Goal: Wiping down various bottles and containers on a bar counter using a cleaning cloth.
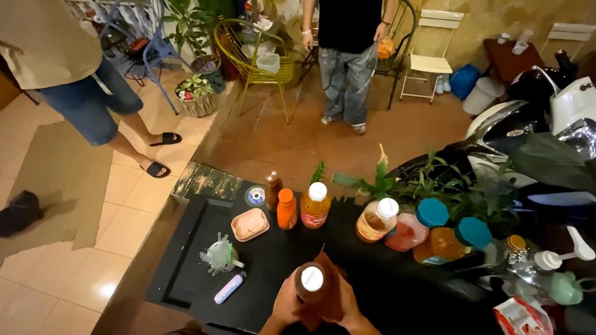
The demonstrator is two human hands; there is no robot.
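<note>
From the head camera, both hands met low in the frame around a dark brown bottle with a white cap (pixel 310 282), held upright above the near edge of the black tabletop (pixel 186 273). The left hand (pixel 285 304) wrapped the bottle's left side with its fingers curled close on it, and the right hand (pixel 347 307) pressed a reddish-brown cloth (pixel 332 291) against the bottle's right side, fingers closed over the cloth. To the left of the hands lay a lilac stick-shaped tube (pixel 229 288), and just beyond it a pale green clear plastic cup holder with pegs (pixel 220 254). A pink shallow soap dish (pixel 250 224) sat further back, with a small orange bottle with an orange cap (pixel 286 209) just beside it, a slim brown glass bottle (pixel 272 189) behind that, and an orange drink bottle with a white cap (pixel 315 206) to the right. Further right stood a row of jars with teal lids (pixel 434 229), backed by green leafy plants (pixel 434 180). Beyond the table, one person in jeans (pixel 344 74) stood on the red tile floor, and another person in denim shorts and black sandals (pixel 93 93) stood at the left.
</note>
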